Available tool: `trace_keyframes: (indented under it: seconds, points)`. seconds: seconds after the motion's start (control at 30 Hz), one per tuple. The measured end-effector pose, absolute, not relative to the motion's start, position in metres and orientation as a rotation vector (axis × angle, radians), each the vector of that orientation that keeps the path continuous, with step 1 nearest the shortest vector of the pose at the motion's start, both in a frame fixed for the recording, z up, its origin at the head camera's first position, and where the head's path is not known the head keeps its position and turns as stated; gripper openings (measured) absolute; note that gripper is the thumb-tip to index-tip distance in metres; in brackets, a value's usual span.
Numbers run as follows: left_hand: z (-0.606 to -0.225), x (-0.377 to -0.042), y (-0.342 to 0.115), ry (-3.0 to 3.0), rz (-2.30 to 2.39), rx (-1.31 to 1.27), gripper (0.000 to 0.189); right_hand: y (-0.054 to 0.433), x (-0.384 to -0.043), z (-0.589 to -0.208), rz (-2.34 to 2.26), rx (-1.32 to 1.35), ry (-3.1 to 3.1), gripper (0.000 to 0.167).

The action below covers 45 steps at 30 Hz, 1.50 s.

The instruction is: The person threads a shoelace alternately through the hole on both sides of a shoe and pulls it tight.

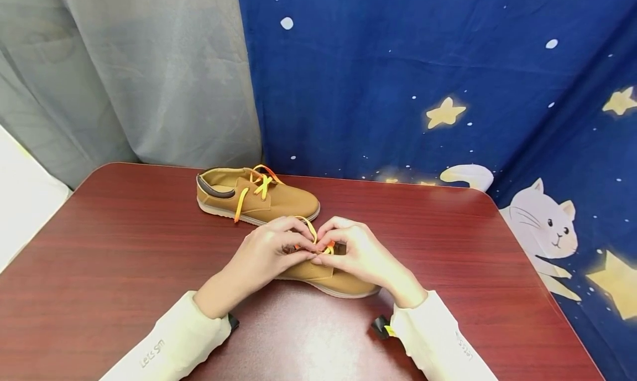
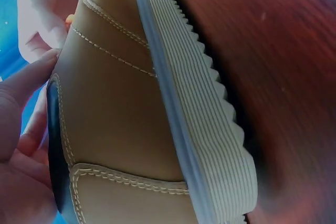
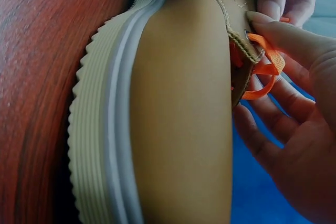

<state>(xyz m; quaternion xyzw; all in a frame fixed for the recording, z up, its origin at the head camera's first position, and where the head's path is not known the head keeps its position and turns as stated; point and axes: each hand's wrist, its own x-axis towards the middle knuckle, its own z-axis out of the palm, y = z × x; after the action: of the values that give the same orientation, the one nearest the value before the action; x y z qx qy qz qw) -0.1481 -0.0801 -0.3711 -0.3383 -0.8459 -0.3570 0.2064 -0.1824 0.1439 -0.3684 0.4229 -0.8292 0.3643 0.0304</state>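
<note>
A tan lace-up shoe (image 1: 348,281) stands on the table under both hands, its toe to the right. My left hand (image 1: 271,248) reaches over its opening from the left and pinches the shoelace (image 3: 270,59) at the eyelets, thumb toward me. From the right, my right hand (image 1: 358,251) pinches the same lace, fingertips meeting those of the left. The lace is yellow on one side and orange on the other; a loop of it arches up between the hands. In the left wrist view, the shoe's side (image 2: 115,108) covers part of the fingers.
Behind stands a matching tan shoe (image 1: 293,201), its yellow-orange lace (image 1: 265,187) threaded with ends hanging loose. Both shoes are on a dark red wooden table (image 1: 129,243). Beyond its back edge hang a grey curtain (image 1: 179,71) and a blue star-patterned curtain (image 1: 378,82).
</note>
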Motion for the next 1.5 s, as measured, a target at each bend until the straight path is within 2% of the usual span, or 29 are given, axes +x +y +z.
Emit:
trace_keyframes:
  seconds: [0.3, 0.8, 1.0, 1.33, 1.5]
  points:
    - [-0.363, -0.151, -0.087, -2.236, -0.982, -1.206, 0.015, 0.145, -0.182, -0.369, 1.135, 1.279, -2.585, 0.008]
    - [-0.333, -0.142, -0.097, -2.125, -1.181, -1.224, 0.027, 0.144, -0.182, -0.368, 1.151, 1.262, -2.62, 0.008]
    - [-0.313, -0.134, -0.103, -1.898, -1.454, -1.229, 0.006, 0.145, -0.183, -0.369, 1.134, 1.269, -2.602, 0.008]
    - [-0.288, -0.119, -0.118, -1.74, -1.515, -1.219, 0.009, 0.143, -0.182, -0.368, 1.141, 1.251, -2.629, 0.009]
    - [-0.285, -0.114, -0.129, -1.645, -1.57, -1.269, 0.017, 0.144, -0.182, -0.368, 1.141, 1.25, -2.626, 0.009]
